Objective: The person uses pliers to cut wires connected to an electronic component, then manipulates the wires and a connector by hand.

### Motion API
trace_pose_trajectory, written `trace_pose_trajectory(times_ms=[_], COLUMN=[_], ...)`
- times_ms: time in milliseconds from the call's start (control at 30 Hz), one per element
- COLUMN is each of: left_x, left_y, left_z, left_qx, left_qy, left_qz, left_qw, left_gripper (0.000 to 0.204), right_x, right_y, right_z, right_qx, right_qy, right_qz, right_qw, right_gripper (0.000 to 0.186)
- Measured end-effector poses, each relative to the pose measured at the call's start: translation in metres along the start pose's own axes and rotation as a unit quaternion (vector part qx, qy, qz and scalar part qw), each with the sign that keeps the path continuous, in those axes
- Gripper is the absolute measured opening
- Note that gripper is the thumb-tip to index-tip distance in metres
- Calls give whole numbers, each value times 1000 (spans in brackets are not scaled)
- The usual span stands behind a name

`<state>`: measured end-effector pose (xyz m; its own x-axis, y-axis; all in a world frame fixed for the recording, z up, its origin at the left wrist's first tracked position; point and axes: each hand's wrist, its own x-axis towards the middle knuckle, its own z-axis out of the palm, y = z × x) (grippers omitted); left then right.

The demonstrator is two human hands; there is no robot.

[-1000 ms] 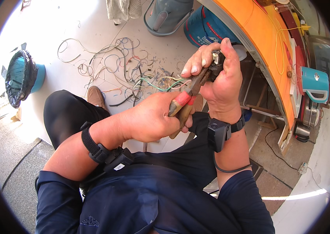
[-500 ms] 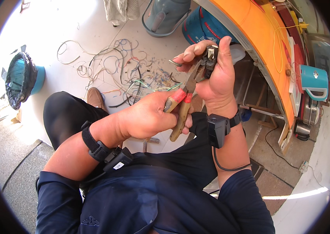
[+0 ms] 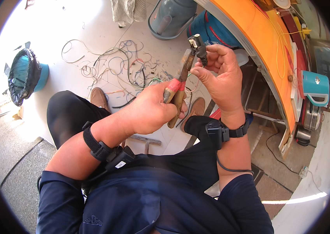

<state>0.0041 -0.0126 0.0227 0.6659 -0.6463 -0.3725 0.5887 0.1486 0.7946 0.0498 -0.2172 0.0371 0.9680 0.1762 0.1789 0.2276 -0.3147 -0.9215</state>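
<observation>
No legible text, white wrist label [image 3: 120, 164] included

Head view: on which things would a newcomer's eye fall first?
Probably on the red-and-tan pliers in the left hand, near the middle, with their jaws at a black plug beside the right hand. Next, the tangle of wires on the pale floor, left of the pliers, and the bright orange board at upper right.

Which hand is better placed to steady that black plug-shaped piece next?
Probably the right hand: its fingers curl beside the black plug-shaped piece with silvery metal tips, while the left hand is occupied, gripping the dark metal pliers with red-and-tan handles.
</observation>
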Motion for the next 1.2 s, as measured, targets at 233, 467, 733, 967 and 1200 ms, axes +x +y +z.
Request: trace_pose_trajectory(times_ms=[233, 467, 733, 967, 1200], left_x=[-2, -6, -5, -4, -7], left_y=[2, 11, 8, 1, -4], left_z=[4, 1, -15, -25, -28], left_qx=[119, 270, 404, 327, 348], left_qy=[37, 84, 131, 68, 114], left_qz=[18, 25, 65, 59, 17], left_qw=[992, 959, 903, 941, 931], left_gripper=[27, 22, 28, 34, 36], right_x=[-1, -2, -2, -8, -3], right_y=[3, -4, -6, -7, 1], right_z=[2, 2, -2, 10, -4], right_qx=[-168, 154, 434, 57, 194], right_qy=[34, -2, -85, 38, 36], right_qz=[-62, 130, 260, 91, 119], right_qw=[983, 979, 859, 993, 973], right_gripper=[25, 31, 33, 28, 27])
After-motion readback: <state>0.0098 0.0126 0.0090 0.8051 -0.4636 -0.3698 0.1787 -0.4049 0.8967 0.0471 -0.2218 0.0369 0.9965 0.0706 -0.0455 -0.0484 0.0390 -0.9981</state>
